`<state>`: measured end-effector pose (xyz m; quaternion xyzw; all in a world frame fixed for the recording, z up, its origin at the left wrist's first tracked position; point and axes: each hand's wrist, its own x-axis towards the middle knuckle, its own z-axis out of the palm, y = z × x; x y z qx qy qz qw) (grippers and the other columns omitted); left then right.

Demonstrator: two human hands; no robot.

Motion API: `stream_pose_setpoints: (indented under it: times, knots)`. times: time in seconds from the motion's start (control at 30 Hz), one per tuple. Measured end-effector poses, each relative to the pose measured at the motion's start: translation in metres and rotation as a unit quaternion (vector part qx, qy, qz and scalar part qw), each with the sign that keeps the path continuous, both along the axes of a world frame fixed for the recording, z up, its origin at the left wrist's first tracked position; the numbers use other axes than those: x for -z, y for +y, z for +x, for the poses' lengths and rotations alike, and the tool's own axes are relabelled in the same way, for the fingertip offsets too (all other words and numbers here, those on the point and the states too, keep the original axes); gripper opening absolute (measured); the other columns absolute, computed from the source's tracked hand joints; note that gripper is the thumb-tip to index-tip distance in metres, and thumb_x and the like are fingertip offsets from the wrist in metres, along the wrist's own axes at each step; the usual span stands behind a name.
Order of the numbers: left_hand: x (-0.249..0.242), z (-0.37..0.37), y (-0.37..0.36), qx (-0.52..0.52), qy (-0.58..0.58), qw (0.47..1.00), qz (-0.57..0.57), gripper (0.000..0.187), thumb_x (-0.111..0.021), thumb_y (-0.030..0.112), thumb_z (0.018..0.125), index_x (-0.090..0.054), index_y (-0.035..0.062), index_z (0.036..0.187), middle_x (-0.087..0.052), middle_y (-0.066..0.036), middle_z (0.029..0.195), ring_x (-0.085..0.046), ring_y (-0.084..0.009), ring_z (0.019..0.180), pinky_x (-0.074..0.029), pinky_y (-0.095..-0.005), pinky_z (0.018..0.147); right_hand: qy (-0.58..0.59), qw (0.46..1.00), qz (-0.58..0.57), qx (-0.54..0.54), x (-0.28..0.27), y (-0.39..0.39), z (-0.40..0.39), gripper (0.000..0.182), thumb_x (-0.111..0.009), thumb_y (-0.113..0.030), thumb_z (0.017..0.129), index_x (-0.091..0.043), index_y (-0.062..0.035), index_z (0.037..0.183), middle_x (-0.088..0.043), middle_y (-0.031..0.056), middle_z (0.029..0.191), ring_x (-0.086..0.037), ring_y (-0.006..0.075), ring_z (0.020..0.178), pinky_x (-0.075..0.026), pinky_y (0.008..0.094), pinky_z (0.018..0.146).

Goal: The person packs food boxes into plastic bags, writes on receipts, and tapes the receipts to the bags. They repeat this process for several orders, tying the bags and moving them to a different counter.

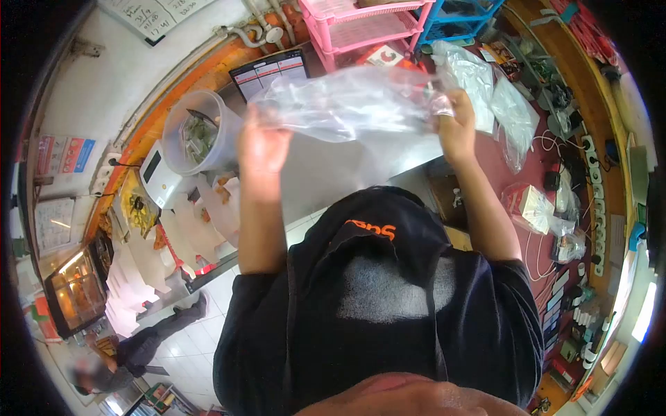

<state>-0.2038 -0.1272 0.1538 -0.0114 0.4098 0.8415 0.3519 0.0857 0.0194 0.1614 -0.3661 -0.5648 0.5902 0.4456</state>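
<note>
A clear plastic bag [354, 100] is stretched sideways between my two hands, above the grey metal tabletop [312, 166]. My left hand [265, 142] is raised at the bag's left end, smeared by motion, with its fingers closed on the plastic. At the other end, my right hand [456, 128] has its fingers wrapped round the gathered plastic. The bag looks crumpled and see-through, and I make out nothing inside it. Behind it stands a tablet screen [270, 73], partly covered by the bag.
To the left are a translucent bucket [232, 135] with green packets inside and a white scale [161, 173]. Pink shelves [368, 35] and a blue rack [454, 29] stand at the back. More plastic bags [472, 83] lie at right. A person [132, 353] is at lower left.
</note>
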Motion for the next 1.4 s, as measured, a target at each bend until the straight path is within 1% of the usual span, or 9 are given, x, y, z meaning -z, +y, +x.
stream_pose_setpoints:
  times: [0.07,0.17,0.5,0.67,0.93,1.0,1.13,1.3,1.4]
  knots:
    - [0.044,-0.017,0.006,0.300,-0.067,0.913,0.267,0.029,-0.042,0.031,0.101,-0.058,0.0069,0.097,-0.063,-0.006,0.088,-0.060,-0.0187,0.073,-0.050,-0.0334,0.064,0.041,0.999,-0.003,-0.002,-0.011,-0.006,-0.016,0.015,-0.050,-0.008,0.095,-0.049,-0.0070,0.081,-0.044,-0.0048,0.064,-0.039,0.0057,0.054,-0.033,0.0232,0.048]
    - [0.029,-0.032,0.054,0.060,0.012,0.998,-0.010,0.041,-0.033,0.036,0.102,-0.059,0.0041,0.104,-0.064,-0.010,0.102,-0.063,-0.0251,0.091,-0.052,-0.0398,0.080,0.064,0.997,0.009,-0.051,-0.011,-0.014,-0.019,0.025,-0.043,-0.019,0.101,-0.054,-0.0018,0.087,-0.045,-0.0034,0.065,-0.041,0.0078,0.057,-0.037,0.0242,0.053]
    - [0.009,-0.067,0.047,0.024,0.016,0.999,-0.037,0.026,-0.046,0.021,0.097,-0.058,0.0041,0.112,-0.064,-0.011,0.103,-0.064,-0.0265,0.093,-0.054,-0.0441,0.081,-0.107,0.990,-0.071,-0.066,-0.019,-0.041,0.015,0.037,-0.045,-0.030,0.102,-0.061,0.0005,0.087,-0.056,0.0056,0.070,-0.051,0.0132,0.060,-0.043,0.0299,0.058]
    - [-0.031,-0.081,0.013,-0.127,0.316,0.939,-0.044,0.019,-0.057,0.016,0.094,-0.059,0.0076,0.111,-0.062,-0.006,0.093,-0.061,-0.0193,0.072,-0.051,-0.0291,0.059,-0.275,0.919,0.281,-0.030,-0.006,-0.033,0.058,0.020,-0.065,-0.019,0.086,-0.064,0.0005,0.088,-0.060,0.0151,0.074,-0.057,0.0262,0.067,-0.047,0.0360,0.066]
    - [-0.084,0.027,0.031,0.164,0.417,0.876,-0.177,0.016,-0.060,0.019,0.092,-0.062,0.0038,0.090,-0.053,0.001,0.071,-0.045,-0.0079,0.059,-0.037,-0.0251,0.052,-0.292,0.781,0.545,0.088,-0.053,-0.025,-0.020,0.048,-0.073,-0.018,0.073,-0.059,-0.0082,0.118,-0.060,0.0153,0.107,-0.058,0.0317,0.103,-0.047,0.0423,0.087]
    - [-0.084,0.026,0.044,0.234,0.719,0.597,-0.269,0.018,-0.065,0.020,0.087,-0.062,0.0060,0.098,-0.056,-0.003,0.075,-0.052,-0.0127,0.064,-0.039,-0.0287,0.054,-0.357,0.824,0.439,0.029,-0.008,0.019,-0.030,0.028,-0.066,-0.020,0.078,-0.064,-0.0061,0.102,-0.065,0.0177,0.090,-0.062,0.0365,0.084,-0.048,0.0466,0.075]
    - [-0.035,-0.015,0.052,0.041,0.894,0.298,-0.331,0.034,-0.070,0.021,0.078,-0.058,0.0125,0.108,-0.061,-0.007,0.093,-0.060,-0.0255,0.076,-0.041,-0.0368,0.056,-0.358,0.828,0.408,-0.137,-0.014,0.032,-0.028,0.020,-0.059,-0.022,0.089,-0.065,-0.0033,0.093,-0.065,0.0195,0.085,-0.061,0.0375,0.076,-0.047,0.0468,0.067]
    - [-0.026,0.053,0.029,-0.181,0.924,0.273,-0.199,0.038,-0.071,0.024,0.075,-0.059,0.0157,0.110,-0.056,-0.011,0.109,-0.055,-0.0278,0.094,-0.040,-0.0412,0.072,-0.255,0.944,0.166,-0.127,-0.011,0.038,-0.026,0.023,-0.055,-0.022,0.094,-0.066,-0.0015,0.094,-0.066,0.0112,0.081,-0.062,0.0253,0.072,-0.047,0.0380,0.063]
    - [0.022,0.086,0.033,0.082,0.898,0.396,0.173,0.069,-0.081,0.036,0.062,-0.053,0.0141,0.120,-0.056,-0.012,0.113,-0.055,-0.0306,0.100,-0.041,-0.0457,0.086,-0.146,0.973,0.009,-0.177,-0.026,0.037,-0.017,0.023,-0.056,-0.021,0.093,-0.065,-0.0019,0.101,-0.066,0.0042,0.082,-0.060,0.0171,0.071,-0.046,0.0321,0.063]
